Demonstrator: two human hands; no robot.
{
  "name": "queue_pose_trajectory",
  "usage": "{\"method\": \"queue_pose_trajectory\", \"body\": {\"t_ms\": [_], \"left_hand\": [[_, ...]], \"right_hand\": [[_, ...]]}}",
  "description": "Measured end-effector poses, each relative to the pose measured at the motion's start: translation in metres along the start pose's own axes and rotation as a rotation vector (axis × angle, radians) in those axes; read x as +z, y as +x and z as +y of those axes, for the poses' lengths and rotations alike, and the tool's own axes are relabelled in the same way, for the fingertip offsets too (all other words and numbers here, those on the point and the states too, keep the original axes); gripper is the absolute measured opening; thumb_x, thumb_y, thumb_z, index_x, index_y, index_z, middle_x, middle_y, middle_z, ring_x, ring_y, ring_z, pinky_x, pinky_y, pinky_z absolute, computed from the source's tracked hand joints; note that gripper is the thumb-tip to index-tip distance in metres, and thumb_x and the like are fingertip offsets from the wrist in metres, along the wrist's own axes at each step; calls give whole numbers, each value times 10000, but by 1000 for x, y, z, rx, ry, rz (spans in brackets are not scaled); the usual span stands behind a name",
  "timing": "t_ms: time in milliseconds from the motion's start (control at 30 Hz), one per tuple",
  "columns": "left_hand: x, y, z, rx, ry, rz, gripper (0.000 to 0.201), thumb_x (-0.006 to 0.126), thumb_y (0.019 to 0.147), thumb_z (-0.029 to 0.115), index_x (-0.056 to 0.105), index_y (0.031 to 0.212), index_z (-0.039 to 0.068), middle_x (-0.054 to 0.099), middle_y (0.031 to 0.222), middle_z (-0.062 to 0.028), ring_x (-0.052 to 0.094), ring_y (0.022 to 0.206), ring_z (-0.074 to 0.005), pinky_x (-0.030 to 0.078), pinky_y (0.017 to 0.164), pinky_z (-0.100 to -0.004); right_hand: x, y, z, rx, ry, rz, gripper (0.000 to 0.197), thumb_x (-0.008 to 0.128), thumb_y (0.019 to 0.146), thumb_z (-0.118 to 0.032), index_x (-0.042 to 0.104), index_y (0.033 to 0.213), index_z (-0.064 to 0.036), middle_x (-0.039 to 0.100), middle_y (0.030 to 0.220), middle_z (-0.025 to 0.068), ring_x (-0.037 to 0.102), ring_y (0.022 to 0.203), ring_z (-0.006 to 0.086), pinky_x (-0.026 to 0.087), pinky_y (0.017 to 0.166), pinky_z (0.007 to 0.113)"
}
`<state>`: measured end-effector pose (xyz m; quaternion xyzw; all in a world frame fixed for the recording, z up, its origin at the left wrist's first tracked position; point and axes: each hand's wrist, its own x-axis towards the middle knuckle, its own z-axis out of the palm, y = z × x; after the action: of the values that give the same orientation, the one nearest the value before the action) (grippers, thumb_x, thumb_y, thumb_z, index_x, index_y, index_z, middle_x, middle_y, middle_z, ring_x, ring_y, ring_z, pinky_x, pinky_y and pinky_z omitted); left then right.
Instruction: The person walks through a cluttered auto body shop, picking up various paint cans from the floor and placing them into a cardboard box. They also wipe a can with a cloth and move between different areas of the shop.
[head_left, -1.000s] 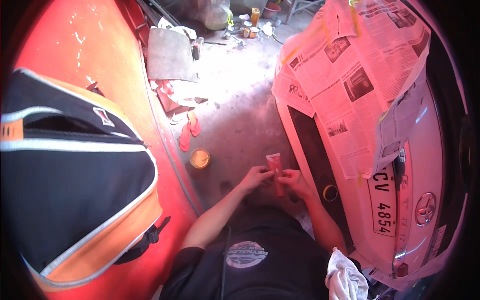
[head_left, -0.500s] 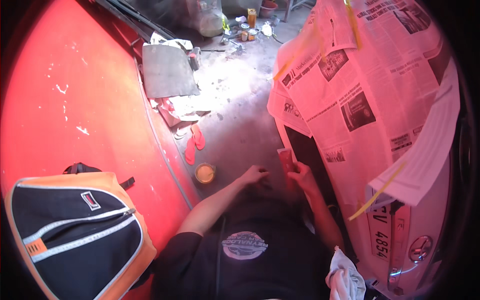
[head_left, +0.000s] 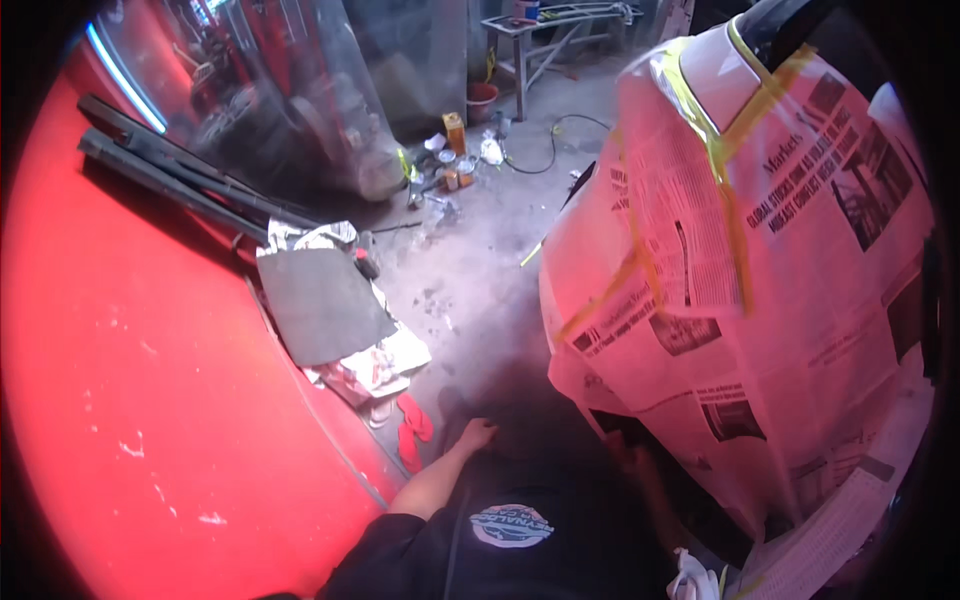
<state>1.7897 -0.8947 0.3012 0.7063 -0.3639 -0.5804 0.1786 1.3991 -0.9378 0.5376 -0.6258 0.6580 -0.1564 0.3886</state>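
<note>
Between red panel [head_left: 200,370] and newspaper sheets [head_left: 790,310]: grey floor [head_left: 480,300]. Left hand [head_left: 480,432], right hand [head_left: 627,452]: can't tell whether closed.

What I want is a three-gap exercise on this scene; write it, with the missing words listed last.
The left hand appears just right of a pair of flip-flops coloured ____.
Beside the right hand are printed sheets of ____.
Of the two hands, the ____ one is in deeper shadow.
Missing words: red; newspaper; right.

Beside the grey sheet [head_left: 325,305], the floor [head_left: 440,285] is hazily lit (corners are blackened); the right hand [head_left: 628,455] is shadowed.
</note>
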Motion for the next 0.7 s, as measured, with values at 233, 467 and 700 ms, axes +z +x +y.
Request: {"method": "queue_pose_trajectory", "body": {"t_ms": [233, 467, 700], "left_hand": [[-221, 70, 126, -93, -100, -61, 261, 633, 935, 226, 720, 1071, 21, 698, 830, -83, 663, 637, -152, 573, 523, -312], [-343, 150, 218, -62, -240, -44, 220, 594, 949, 196, 693, 1014, 11, 687, 859, -69, 646, 632, -145, 552, 504, -287], [-404, 227, 247, -47, -209, -101, 229, 592, 964, 196, 676, 1088, 23, 672, 850, -47, 630, 637, -128, 531, 526, -268]], "right_hand": [[55, 43, -142, 16, 41, 180, 337, 652, 959, -365, 674, 959, -29, 683, 886, 171, 685, 824, 291, 521, 754, 396], [117, 167, -279, -223, 31, 165, 228, 679, 937, -234, 668, 1018, -21, 681, 861, 133, 666, 775, 253, 518, 746, 377], [175, 372, -375, -95, 127, -47, 283, 681, 870, -146, 633, 1104, 7, 699, 961, 203, 687, 894, 299, 525, 785, 394]]}}
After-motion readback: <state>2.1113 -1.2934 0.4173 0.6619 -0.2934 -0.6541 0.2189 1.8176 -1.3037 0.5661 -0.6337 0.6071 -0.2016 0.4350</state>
